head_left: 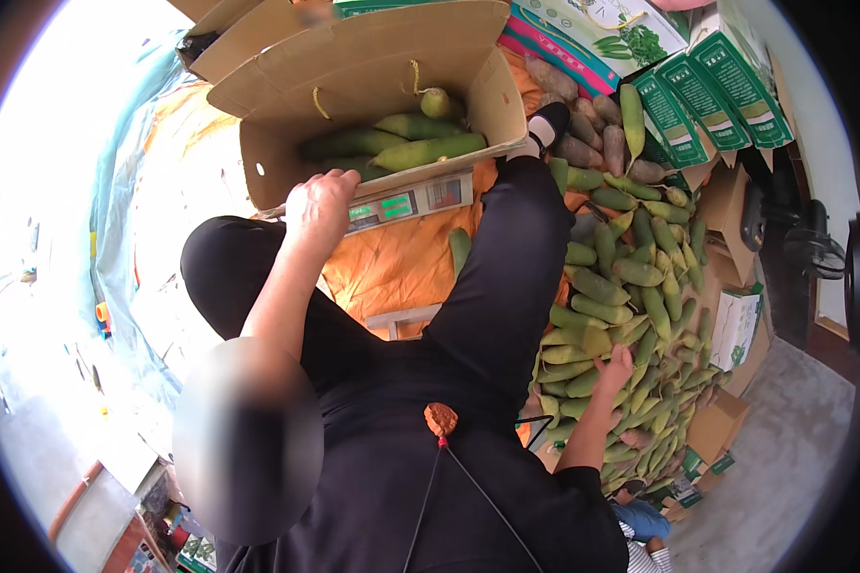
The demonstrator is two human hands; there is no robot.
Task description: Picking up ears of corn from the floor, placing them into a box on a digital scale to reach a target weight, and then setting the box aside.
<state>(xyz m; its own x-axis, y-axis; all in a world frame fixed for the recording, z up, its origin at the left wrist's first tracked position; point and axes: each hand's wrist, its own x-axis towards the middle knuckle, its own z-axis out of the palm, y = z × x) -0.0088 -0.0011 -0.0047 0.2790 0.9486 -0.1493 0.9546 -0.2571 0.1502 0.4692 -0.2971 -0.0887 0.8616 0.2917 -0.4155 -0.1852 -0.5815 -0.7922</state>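
Green radishes (631, 272) are recorded in two places: heaped to the near right of the open carton (363, 72), and inside it. Nearest on my feed, to the near right of the carton, the right hand (613, 371) is at the heap, forearm angled forward from the body, fingers bent close to one radish end; whether they grip it, I cannot tell. I find the heap too dense to count. At the carton's near left rim I log the left hand (320, 208), back of the hand upward, forearm reaching forward, fingers bent over the edge; whether they clasp it or merely rest there, I cannot tell. One scale (392, 207) with a lit green display projects from under the carton's near side. Carton contents: I count at least four green radishes. Two yellow cord ends show on its far wall. Right of the carton, past a shoe (547, 126), lie several brownish roots (583, 148). Farther right of the carton, three green boxes (712, 95) stand side by side, contents hidden from me. Beyond the carton's far left corner I note a second brown carton (244, 43), contents unclear.
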